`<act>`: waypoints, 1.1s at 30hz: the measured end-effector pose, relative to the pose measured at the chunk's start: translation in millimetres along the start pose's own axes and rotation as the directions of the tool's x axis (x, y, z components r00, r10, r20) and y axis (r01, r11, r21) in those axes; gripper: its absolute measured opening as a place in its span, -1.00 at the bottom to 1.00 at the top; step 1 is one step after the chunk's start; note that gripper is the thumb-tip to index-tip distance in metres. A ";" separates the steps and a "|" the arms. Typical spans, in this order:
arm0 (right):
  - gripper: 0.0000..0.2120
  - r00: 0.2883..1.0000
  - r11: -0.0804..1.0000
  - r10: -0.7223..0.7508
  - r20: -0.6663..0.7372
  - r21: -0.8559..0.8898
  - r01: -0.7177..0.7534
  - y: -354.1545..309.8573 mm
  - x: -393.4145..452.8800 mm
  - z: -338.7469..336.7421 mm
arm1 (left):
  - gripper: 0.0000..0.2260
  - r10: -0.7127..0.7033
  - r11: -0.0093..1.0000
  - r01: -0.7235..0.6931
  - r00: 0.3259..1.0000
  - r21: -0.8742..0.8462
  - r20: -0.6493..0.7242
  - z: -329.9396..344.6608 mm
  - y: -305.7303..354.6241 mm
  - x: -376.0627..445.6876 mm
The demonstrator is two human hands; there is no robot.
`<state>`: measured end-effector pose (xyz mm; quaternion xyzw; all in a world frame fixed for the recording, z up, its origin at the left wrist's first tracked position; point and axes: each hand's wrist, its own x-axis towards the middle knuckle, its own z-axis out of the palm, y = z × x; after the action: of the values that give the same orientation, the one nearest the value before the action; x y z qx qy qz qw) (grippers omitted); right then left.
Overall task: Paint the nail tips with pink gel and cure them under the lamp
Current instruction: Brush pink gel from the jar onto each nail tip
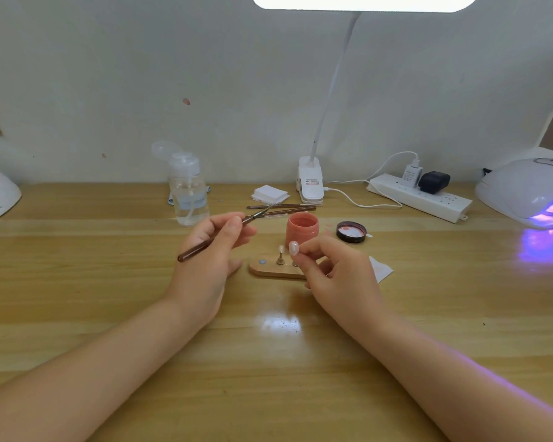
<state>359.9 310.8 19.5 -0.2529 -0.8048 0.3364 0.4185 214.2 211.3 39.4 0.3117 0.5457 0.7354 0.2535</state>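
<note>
Wooden surface (109,266) carries all. Curing lamp (524,189) far right, violet glow at its mouth. Left hand (209,250) pinches brush (224,231): long axis diagonal, handle low-left, bristles up-right toward open pink gel jar (302,229). Right hand (336,269) pinches nail tip (293,248) above wooden holder (268,269), tip upright, facing camera.

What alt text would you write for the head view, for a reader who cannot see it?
Over a wooden table, the left hand holds a brush and the right hand pinches a nail tip before an open pink gel jar. A curing lamp glows purple at right.
</note>
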 end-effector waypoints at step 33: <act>-0.97 0.992 0.975 0.109 0.058 0.188 -0.118 2.6 3.2 -2.6 | -0.83 0.345 0.789 -0.472 0.870 0.393 0.352 -15.1 0.2 -46.1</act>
<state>360.8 315.5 20.2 -0.2493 -0.7627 0.4412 0.4019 234.3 168.6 28.0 0.5688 0.5867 0.5716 0.0741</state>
